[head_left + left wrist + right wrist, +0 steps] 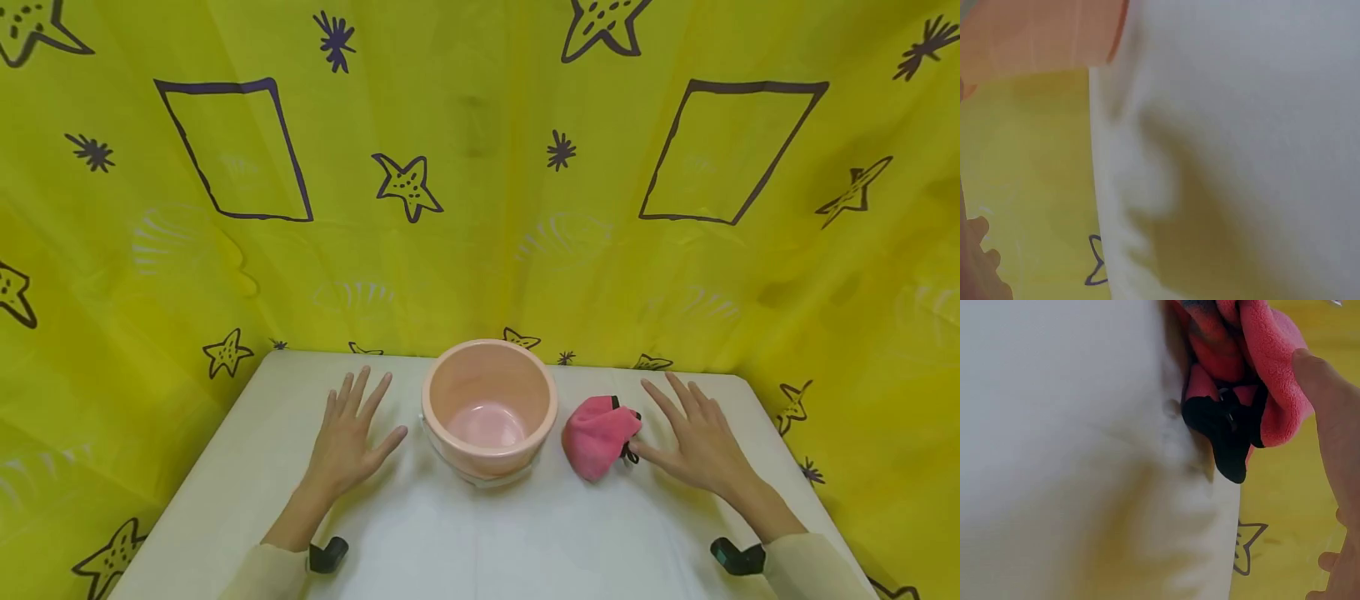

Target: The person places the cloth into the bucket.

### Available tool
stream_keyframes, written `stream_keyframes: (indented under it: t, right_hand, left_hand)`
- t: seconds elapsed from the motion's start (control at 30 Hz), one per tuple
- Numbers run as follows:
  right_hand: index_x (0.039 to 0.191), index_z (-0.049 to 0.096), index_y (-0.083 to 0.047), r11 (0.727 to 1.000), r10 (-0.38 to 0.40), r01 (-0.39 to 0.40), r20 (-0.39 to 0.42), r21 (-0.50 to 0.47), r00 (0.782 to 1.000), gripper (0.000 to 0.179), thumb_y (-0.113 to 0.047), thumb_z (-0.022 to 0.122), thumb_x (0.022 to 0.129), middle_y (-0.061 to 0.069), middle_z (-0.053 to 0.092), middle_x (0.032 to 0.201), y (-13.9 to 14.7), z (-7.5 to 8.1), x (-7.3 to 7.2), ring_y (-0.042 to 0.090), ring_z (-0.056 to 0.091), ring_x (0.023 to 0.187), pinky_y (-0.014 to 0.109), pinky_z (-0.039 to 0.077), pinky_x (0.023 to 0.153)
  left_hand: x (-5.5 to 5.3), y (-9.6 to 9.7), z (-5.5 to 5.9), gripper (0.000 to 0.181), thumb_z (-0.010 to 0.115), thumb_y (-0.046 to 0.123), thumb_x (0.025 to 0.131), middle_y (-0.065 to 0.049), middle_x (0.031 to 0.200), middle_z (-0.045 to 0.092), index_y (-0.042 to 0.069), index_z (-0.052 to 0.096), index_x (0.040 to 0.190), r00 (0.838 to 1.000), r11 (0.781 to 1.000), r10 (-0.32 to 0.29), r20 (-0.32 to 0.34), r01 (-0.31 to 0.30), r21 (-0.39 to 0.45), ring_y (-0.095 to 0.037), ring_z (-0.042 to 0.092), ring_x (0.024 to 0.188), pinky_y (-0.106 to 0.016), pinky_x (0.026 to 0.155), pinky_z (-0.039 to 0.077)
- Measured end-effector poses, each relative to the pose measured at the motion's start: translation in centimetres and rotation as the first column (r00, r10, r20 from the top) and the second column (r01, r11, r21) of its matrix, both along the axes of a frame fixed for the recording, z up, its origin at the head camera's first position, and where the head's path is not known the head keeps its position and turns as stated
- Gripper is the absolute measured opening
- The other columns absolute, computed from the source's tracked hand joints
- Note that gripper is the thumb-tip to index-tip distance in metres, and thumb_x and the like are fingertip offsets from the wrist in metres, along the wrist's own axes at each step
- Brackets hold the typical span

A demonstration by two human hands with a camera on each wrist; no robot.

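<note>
A peach-coloured bucket (491, 452) stands upright on the white table, its open top showing a bare bottom inside. Left of it the left hand (347, 442) hovers with spread, straight fingers, holding nothing. To the right of the bucket lies a crumpled pink fleece item (596, 435) with black trim and a black cord; its exact kind cannot be told. The right hand (697, 442) is just beyond it, fingers spread and straight. In the right wrist view, the thumb (1319, 375) overlaps the pink fleece; whether it touches is unclear.
The white table (480, 542) ends at a yellow curtain (472, 250) printed with starfish, which surrounds its back and sides. A black device (328, 554) sits at the left wrist and another black device (737, 557) at the right wrist.
</note>
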State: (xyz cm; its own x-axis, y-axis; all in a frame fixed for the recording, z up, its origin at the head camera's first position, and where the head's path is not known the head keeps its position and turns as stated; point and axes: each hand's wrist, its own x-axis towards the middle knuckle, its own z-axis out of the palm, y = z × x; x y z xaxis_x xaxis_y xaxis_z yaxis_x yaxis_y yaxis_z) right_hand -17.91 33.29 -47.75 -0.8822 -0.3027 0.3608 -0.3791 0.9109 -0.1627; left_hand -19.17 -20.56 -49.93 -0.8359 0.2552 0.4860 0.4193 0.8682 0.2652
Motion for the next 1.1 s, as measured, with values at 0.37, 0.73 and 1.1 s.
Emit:
stream_keyframes:
  t: [0.37,0.73,1.1]
  right_hand:
    - [0.16,0.036,-0.022,0.993,0.1,-0.101,-0.028,-0.067,0.995,0.099,-0.046,0.086,0.077,0.023,0.029,0.162,-1.6,0.3,-0.7,0.056,0.034,0.137,0.078,0.031,0.101]
    - [0.159,0.038,-0.019,0.985,0.135,-0.129,0.045,-0.117,0.99,0.096,-0.043,0.086,0.079,0.021,0.03,0.163,-4.3,0.2,-1.4,0.055,0.033,0.141,0.078,0.033,0.102]
    - [0.154,0.046,-0.024,0.98,0.147,-0.124,0.153,-0.156,0.977,0.085,-0.056,0.08,0.082,0.014,0.035,0.163,-6.5,-1.2,-1.4,0.057,0.032,0.141,0.076,0.044,0.093]
  left_hand:
    - [0.4,2.5,1.6,0.079,0.064,0.042,0.096,-0.016,0.167,0.028,0.023,0.028,0.164,0.991,0.971,-0.13,-0.02,0.132,0.201,-0.04,0.024,0.153,-0.065,0.121,0.012]
    - [0.8,5.4,2.2,0.077,0.061,0.041,0.099,-0.008,0.168,0.029,0.021,0.026,0.164,0.97,0.912,-0.241,0.032,0.215,0.349,-0.029,0.028,0.153,-0.066,0.119,0.015]
    - [1.2,7.0,1.5,0.076,0.061,0.032,0.099,-0.002,0.167,0.031,0.023,0.023,0.165,0.955,0.879,-0.271,0.123,0.193,0.437,-0.03,0.034,0.151,-0.064,0.118,0.025]
